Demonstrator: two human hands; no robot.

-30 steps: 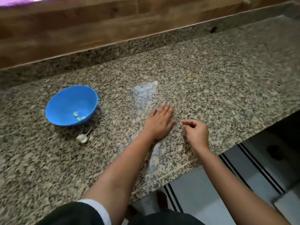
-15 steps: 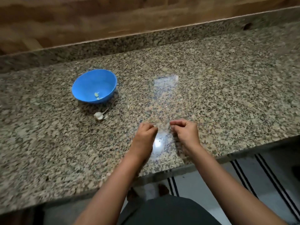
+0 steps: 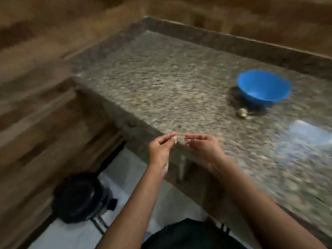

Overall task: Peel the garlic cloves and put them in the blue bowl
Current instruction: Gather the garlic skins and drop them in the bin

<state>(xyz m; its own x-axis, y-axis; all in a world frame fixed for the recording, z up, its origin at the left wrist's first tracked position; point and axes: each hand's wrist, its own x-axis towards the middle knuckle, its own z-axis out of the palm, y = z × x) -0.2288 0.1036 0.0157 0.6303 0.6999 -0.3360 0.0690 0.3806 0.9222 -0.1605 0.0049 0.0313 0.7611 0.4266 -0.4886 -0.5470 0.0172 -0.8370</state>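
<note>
The left hand (image 3: 159, 149) has its fingers (image 3: 166, 139) curled, thumb and forefinger pinching a pale scrap (image 3: 175, 140); the right hand (image 3: 204, 148), just beside it with fingertips nearly meeting, pinches a pale bit (image 3: 187, 140) the same way; blur hides whether these are skin or clove. Both pinches hang over the corner edge of the granite counter (image 3: 170, 83), which spreads ahead and to the right of the fingers; well off to their right and farther back a garlic piece (image 3: 242, 112) lies on the stone; just behind it stands the blue bowl (image 3: 264, 87), upright, its contents lost in blur. Below and left of the fingers a black round object (image 3: 77, 196) sits on the floor.
</note>
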